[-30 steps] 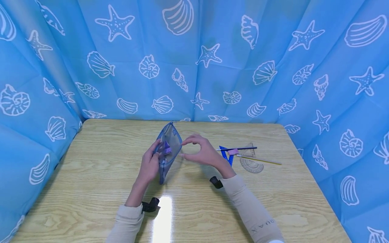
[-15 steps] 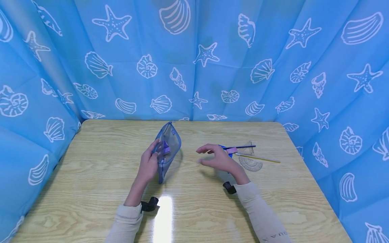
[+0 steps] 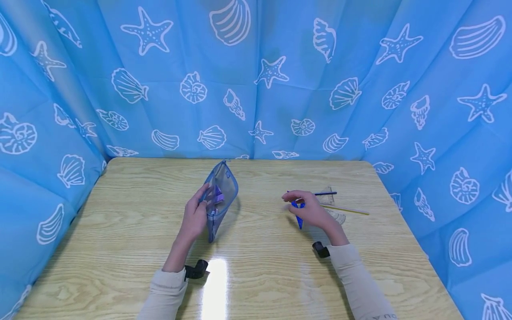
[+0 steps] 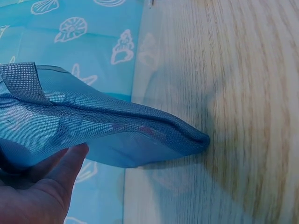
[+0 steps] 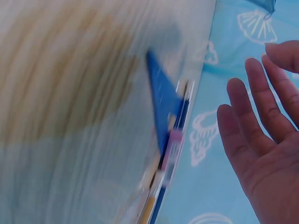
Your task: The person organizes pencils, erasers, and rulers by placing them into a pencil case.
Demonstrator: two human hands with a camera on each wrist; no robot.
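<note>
My left hand [image 3: 195,216] grips the near side of a blue mesh zip pouch [image 3: 228,189], which stands tilted with its mouth apart. Inside it lies a purple object [image 3: 218,195], its kind unclear. Over the small stationery pile at the right hovers my right hand [image 3: 312,209], fingers loosely bent and nothing held. Beneath and beside it are a blue set square [image 3: 299,222], a dark pencil [image 3: 326,193], a yellow pencil [image 3: 352,210] and a clear protractor [image 3: 340,217]. A pink eraser [image 5: 174,142] shows in the right wrist view; in the head view the hand hides it.
The items rest on a wood-grain table [image 3: 132,222]. A blue curtain [image 3: 240,58] with white shells and starfish hangs behind and along both sides. A clear set square [image 3: 330,199] lies by the dark pencil.
My right hand has moved from the pouch's mouth rightward to above the stationery pile, covering the eraser. The left hand keeps its grip on the pouch, nearly still.
</note>
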